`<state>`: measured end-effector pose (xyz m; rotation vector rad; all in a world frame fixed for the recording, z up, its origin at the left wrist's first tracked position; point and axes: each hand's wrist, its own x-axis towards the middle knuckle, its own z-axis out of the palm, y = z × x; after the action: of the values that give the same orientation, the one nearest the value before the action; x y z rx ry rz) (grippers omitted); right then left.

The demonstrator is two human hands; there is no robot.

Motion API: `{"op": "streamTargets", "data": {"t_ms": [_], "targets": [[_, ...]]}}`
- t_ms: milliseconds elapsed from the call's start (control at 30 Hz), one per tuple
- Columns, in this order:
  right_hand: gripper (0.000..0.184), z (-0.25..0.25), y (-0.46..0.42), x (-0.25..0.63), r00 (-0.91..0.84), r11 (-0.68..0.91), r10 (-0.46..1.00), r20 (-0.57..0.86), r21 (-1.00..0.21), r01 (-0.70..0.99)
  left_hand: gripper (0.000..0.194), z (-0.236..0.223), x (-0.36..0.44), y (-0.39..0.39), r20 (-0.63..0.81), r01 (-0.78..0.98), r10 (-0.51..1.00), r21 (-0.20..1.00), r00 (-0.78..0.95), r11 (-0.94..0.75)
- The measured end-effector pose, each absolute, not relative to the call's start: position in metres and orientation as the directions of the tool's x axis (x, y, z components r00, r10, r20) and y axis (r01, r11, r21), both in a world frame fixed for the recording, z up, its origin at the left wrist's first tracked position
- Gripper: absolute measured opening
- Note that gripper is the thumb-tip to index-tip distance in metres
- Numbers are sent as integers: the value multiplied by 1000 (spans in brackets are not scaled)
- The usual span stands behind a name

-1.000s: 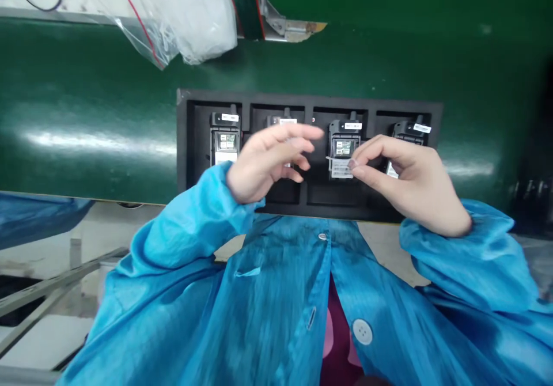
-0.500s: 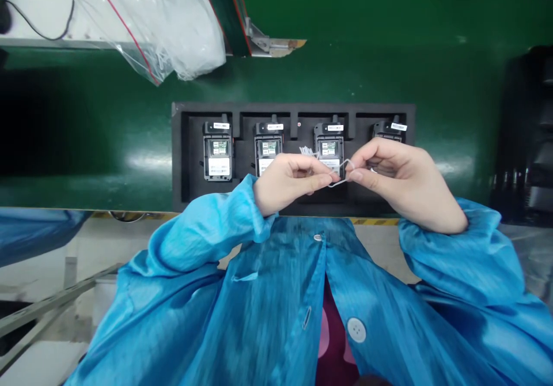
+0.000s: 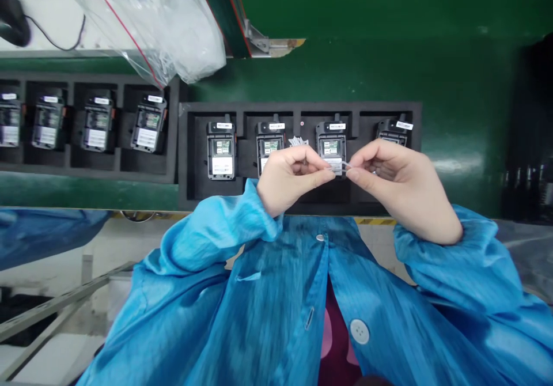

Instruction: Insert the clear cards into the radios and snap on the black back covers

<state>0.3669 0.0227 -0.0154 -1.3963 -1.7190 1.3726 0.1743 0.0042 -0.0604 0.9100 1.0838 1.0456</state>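
My left hand (image 3: 294, 178) pinches a thin white cord (image 3: 344, 165) between thumb and forefinger. My right hand (image 3: 393, 178) grips the cord's other side the same way, a short span stretched between the fingertips. A bundle of white strands (image 3: 298, 142) pokes out above my left knuckles; whether it joins the cord, I cannot tell. Both hands are over a black foam tray (image 3: 196, 193). Black handheld devices lie in it, backs opened: one at left (image 3: 222, 151), one partly behind my left hand (image 3: 270, 138), one under the cord (image 3: 331, 138), one mostly behind my right hand (image 3: 392, 129).
Another black tray (image 3: 95, 167) with several similar devices sits on the green work surface (image 3: 367, 6) to the left. A clear plastic bag (image 3: 185, 34) and a metal bracket (image 3: 259, 40) are beyond the trays. Dark objects (image 3: 531, 132) stand at the right.
A second tray of devices has come into view on the left. The cord loop between my fingertips has narrowed and flattened. The strand bundle has moved slightly up and left.
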Motion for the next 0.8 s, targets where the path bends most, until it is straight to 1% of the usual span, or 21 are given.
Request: {"op": "streamTargets", "data": {"t_ms": [133,333,433,633,733,800], "targets": [[24,-20,26,369,-304,-186,914,-270,-942,278,29,-61,170,4,-261,-223,936,923,236,314],[29,-23,25,374,-325,-238,894,-309,-941,241,22,-64,167,3,-246,-238,915,914,321,330],[27,-23,24,374,-335,-250,886,-320,-939,236,21,-63,167,3,-258,-262,907,898,333,352],[19,-23,23,373,-417,-267,848,-328,-943,200,19,-61,167,3,-292,-378,901,833,321,404],[22,-24,21,371,-459,-280,830,-318,-948,149,18,-62,167,2,-272,-412,907,822,322,393],[24,-26,19,369,-446,-297,836,-321,-947,125,17,-60,167,1,-241,-415,919,836,312,360]]}}
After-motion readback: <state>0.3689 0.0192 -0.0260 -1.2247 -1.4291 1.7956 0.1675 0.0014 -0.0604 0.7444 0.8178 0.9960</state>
